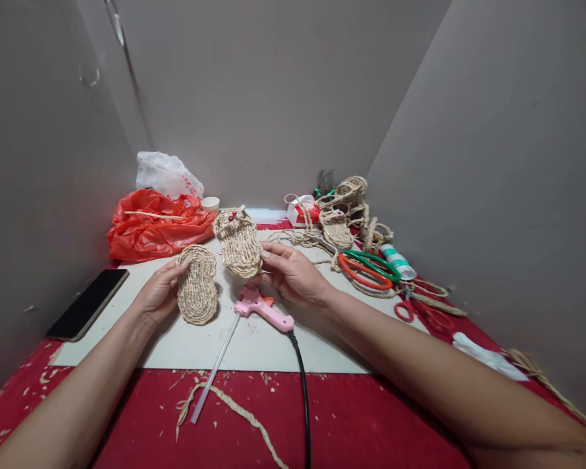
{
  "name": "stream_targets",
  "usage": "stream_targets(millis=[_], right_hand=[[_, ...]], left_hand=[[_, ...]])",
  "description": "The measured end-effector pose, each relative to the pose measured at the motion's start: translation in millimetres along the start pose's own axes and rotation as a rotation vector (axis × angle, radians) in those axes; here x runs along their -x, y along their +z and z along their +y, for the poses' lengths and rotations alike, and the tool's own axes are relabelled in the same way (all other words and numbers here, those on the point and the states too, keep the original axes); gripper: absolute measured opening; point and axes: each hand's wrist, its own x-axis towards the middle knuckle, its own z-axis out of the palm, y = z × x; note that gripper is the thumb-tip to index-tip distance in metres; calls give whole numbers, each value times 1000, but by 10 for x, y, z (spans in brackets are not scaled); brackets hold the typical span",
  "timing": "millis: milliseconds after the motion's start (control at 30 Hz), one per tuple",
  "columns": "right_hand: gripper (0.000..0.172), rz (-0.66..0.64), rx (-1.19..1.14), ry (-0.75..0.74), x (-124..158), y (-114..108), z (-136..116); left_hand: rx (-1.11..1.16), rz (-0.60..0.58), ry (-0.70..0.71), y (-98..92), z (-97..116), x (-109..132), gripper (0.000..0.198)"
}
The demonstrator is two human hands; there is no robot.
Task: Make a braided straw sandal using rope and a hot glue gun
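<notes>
My left hand (pixel 162 290) pinches the edge of a woven straw sole (pixel 198 286), flat and narrowed at its middle. Between the thumb and fingers of my right hand (pixel 293 273) is a small woven straw slipper (pixel 239 244) with red beads on its strap. Both pieces are held up side by side above the white board. Below them a pink glue gun (pixel 264 310) lies on the board, a clear glue stick (pixel 215 368) poking out of it. A braided straw cord (pixel 239 409) rests on the red cloth in front.
A phone (pixel 88 303) lies at left, near a red plastic bag (pixel 159 228) and a paper cup (pixel 209 204). To the right are another straw slipper (pixel 336 229), straw rope (pixel 351 192), orange and green rings (pixel 366 270) and red scissors (pixel 422 315). Grey walls enclose three sides.
</notes>
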Motion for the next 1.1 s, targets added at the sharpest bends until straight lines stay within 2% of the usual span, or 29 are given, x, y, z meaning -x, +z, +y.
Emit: stream_targets(millis=[267,533,800,1000,1033,1100], right_hand=[[17,117,-25,-11,-74,-85,-17],[14,346,57,-48,-202,-280,-132],[14,678,176,-116,-408,-859,-343],[10,845,292,-164,-443,-1288,-501],[11,857,313,-157,-440,-1341,-513],[25,861,352,-133,-433,-1427,-529]], left_hand=[[-10,19,-23,-10,-2,5,16],[-70,29,-23,-38,-7,-23,17],[-101,7,-27,-51,-3,-41,23],[-129,49,-31,-13,-3,-43,27],[-133,49,-33,-12,-6,-46,28],[-140,45,-33,-17,-11,-53,31]])
